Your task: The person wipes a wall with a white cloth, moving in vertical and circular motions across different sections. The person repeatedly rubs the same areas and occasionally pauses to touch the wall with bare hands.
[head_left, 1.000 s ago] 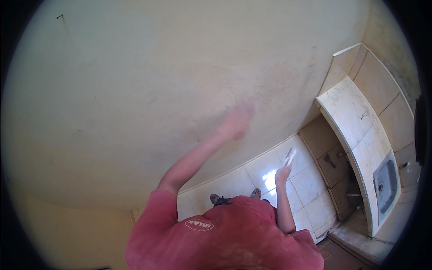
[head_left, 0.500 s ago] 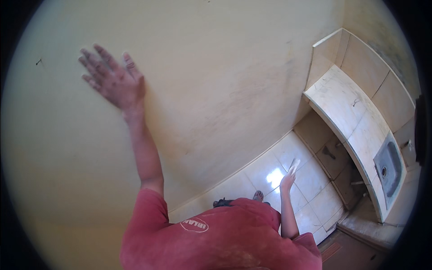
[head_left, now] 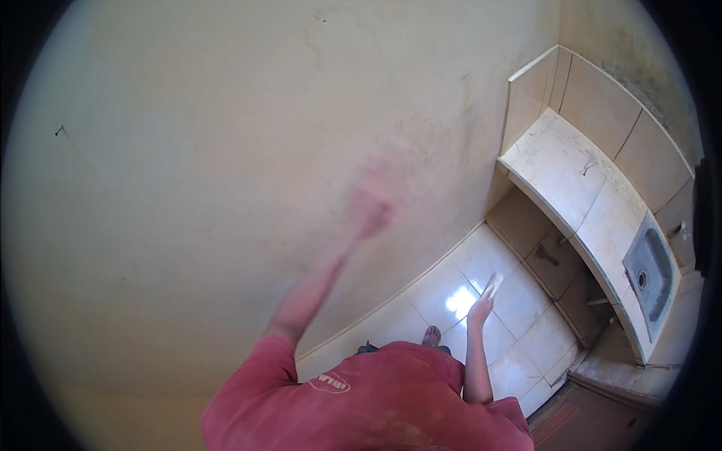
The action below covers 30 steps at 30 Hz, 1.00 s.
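Observation:
My left hand (head_left: 376,195), smeared by motion, is against or just in front of the off-white painted wall (head_left: 188,150); its fingers cannot be made out. Faint grey and pinkish smudges mark the plaster around it. Down to the lower right, over the tiled floor, my right hand (head_left: 480,308) is closed on a pale, elongated flat object (head_left: 492,285), too small to identify clearly.
A tiled counter (head_left: 579,195) with a raised tiled back and a metal sink (head_left: 653,267) curves along the right, over a dark tiled recess (head_left: 556,263). My sandalled foot stands on glossy floor tiles (head_left: 515,301). A brown floor strip (head_left: 587,417) lies bottom right.
My left hand, spread high at the left half a second ago, has swept right and down across the wall. My right hand still holds the pale object in much the same place.

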Tool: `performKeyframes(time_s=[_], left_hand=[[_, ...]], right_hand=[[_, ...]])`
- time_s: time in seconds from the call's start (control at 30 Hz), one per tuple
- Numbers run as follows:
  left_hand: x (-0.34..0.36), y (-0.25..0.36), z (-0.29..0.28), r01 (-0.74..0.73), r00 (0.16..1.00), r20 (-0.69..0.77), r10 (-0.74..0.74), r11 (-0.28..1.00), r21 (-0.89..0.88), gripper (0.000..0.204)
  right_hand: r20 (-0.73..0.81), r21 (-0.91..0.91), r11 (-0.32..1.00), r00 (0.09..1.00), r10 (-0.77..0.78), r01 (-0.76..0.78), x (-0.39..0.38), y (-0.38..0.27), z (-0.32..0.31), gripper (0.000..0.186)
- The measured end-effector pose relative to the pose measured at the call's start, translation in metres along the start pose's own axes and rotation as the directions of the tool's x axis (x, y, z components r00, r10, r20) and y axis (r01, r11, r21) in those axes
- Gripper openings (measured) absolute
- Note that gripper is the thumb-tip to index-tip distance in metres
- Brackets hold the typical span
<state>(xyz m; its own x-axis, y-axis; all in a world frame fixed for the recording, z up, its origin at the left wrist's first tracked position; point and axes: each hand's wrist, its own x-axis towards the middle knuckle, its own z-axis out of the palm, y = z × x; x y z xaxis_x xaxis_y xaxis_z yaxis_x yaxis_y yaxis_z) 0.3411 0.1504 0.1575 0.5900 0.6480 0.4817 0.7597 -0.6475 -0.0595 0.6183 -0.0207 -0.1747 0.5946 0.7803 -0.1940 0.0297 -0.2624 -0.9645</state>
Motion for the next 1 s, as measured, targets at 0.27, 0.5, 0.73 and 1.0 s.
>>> performKeyframes(time_s=[0.27,0.5,0.73,1.0], left_hand=[[0.139,-0.070,-0.251,0.622,0.620,-0.762,0.187,0.474,0.623,0.065],[0.155,0.009,0.101,-0.068,0.598,0.799,0.063,0.997,-0.027,0.058],[0.166,-0.003,-0.001,-0.202,0.978,-0.043,0.204,0.978,0.048,0.056],[0.266,-0.025,-0.210,0.423,0.781,-0.609,0.138,0.599,0.679,0.060]], right_hand=[[0.052,0.074,0.995,0.997,0.063,-0.067,-0.005,-0.010,0.005,0.062],[0.000,0.076,0.997,1.000,-0.009,0.009,-0.002,-0.038,0.008,0.063],[-0.116,0.056,0.997,0.991,0.059,-0.053,-0.014,0.000,-0.041,0.061],[-0.244,0.197,0.977,0.961,0.132,-0.084,-0.024,0.011,-0.080,0.061]])
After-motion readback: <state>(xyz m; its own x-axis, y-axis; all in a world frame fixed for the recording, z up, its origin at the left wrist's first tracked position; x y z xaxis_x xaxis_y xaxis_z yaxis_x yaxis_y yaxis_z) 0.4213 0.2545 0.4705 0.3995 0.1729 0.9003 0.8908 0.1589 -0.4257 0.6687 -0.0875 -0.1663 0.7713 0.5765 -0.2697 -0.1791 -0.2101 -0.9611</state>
